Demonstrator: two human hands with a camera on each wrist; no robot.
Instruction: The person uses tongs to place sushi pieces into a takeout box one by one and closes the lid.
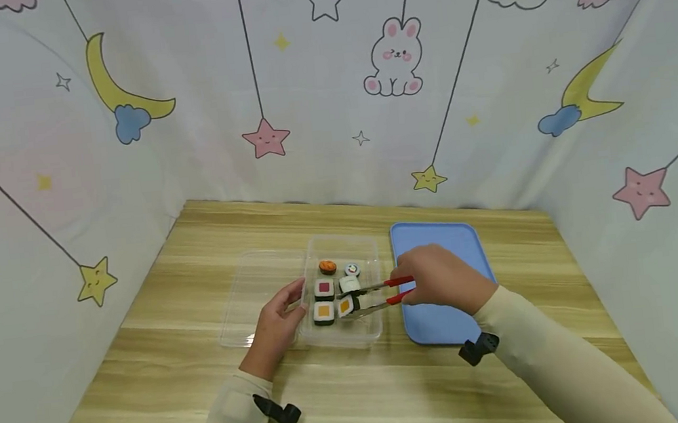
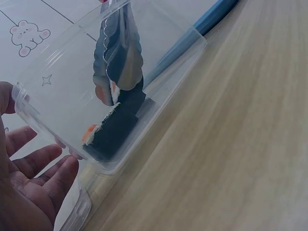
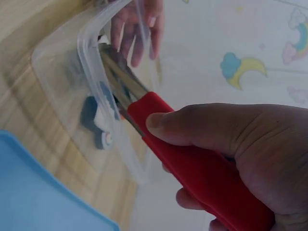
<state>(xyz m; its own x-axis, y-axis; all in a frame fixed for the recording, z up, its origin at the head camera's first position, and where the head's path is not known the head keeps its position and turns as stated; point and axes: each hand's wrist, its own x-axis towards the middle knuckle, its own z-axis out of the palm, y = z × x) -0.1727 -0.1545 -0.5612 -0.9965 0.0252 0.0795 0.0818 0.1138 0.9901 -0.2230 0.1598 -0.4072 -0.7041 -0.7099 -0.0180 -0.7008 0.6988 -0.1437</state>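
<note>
Clear box (image 1: 342,248) steadied by left hand (image 1: 276,323) | right hand (image 1: 440,280) fingers grip tongs (image 1: 378,296) | blue tray (image 1: 448,323) beside

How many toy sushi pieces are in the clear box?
6 sushi pieces: orange-topped one back left, face one back right, pink roll and white piece middle, orange roll front left, tong-held roll front right. Others may hide.

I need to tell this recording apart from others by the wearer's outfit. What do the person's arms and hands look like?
Both arms wear long, close-fitting cream sleeves down to the wrists. A small black camera mount sits on each wrist. The left hand and right hand are bare: no gloves, rings or watch visible.
</note>
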